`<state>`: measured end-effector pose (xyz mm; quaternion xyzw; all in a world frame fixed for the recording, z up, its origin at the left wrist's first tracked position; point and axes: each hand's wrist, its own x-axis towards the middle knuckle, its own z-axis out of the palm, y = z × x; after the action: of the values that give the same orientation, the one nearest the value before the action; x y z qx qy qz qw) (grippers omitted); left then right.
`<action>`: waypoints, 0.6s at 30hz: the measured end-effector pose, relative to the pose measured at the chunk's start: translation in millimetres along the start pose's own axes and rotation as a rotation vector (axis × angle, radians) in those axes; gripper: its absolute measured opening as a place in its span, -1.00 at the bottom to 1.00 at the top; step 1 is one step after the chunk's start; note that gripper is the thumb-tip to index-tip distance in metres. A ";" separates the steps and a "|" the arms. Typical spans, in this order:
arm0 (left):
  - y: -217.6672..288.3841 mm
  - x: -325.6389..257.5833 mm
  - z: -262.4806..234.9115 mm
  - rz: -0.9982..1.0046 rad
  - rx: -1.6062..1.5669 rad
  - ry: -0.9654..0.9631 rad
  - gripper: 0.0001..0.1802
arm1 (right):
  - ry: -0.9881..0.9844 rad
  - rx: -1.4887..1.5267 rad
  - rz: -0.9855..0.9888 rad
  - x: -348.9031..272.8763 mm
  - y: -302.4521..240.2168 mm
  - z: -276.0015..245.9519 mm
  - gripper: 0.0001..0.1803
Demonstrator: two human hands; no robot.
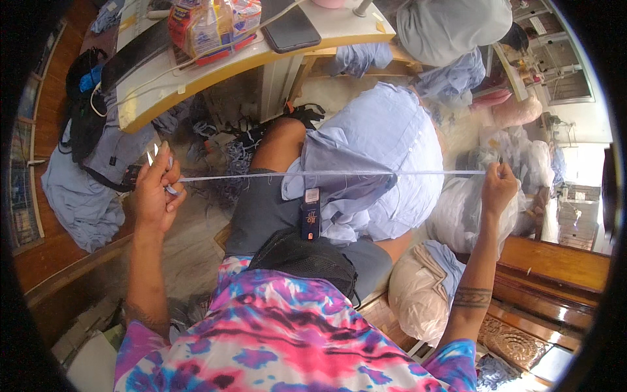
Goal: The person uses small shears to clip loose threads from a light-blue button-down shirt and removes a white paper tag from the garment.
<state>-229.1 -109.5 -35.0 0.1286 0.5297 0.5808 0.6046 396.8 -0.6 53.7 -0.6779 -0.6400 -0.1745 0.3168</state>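
A narrow light-blue fabric strip (261, 174) is stretched taut from side to side above my lap. Its left end is in my left hand (157, 186), closed, with the pointed metal blades of small thread snips (152, 154) sticking up between the fingers. My right hand (499, 186) pinches the other end, far out to the right. Under the strip a light-blue button shirt (392, 130) lies over my knees, its cloth peaking up against the strip near the middle; whether the two are joined I cannot tell. A dark tag (311, 219) hangs at the shirt's near edge.
Ahead stands a white table (157, 88) with a phone (292, 30) and a plastic-wrapped packet (212, 26). Blue garments (81, 193) are heaped at the left. Clear plastic bundles (464, 215) and a beige bundle (418, 294) sit at the right, beside carved wooden furniture (516, 343).
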 end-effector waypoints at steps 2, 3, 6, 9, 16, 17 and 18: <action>0.0 -0.9 1.3 0.002 0.010 -0.002 -0.71 | 0.003 -0.013 0.017 2.6 -3.3 2.2 -0.61; -0.3 -0.9 2.6 0.004 0.014 -0.003 -0.71 | 0.011 -0.015 0.009 4.5 -3.2 2.7 -0.61; -2.1 0.5 8.4 -0.030 0.007 -0.016 -0.71 | 0.046 -0.085 -0.026 12.8 3.0 9.4 -0.62; -29.9 62.8 -68.8 0.051 0.014 0.523 -0.71 | 0.103 -0.454 -0.117 26.1 68.3 2.3 -0.65; -40.3 33.5 -144.9 -0.042 0.084 0.319 -0.67 | -0.010 -0.357 -0.035 -5.4 74.8 4.4 -0.70; -34.7 35.1 -141.7 -0.031 0.101 0.297 -0.67 | -0.011 -0.311 -0.053 -1.5 71.0 7.7 -0.70; -31.6 37.5 -135.9 -0.017 0.111 0.268 -0.66 | -0.009 -0.318 -0.053 4.3 70.6 4.1 -0.70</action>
<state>-327.4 -149.8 -132.9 0.0790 0.6380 0.5575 0.5253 465.7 6.7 38.9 -0.7033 -0.6233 -0.2788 0.1976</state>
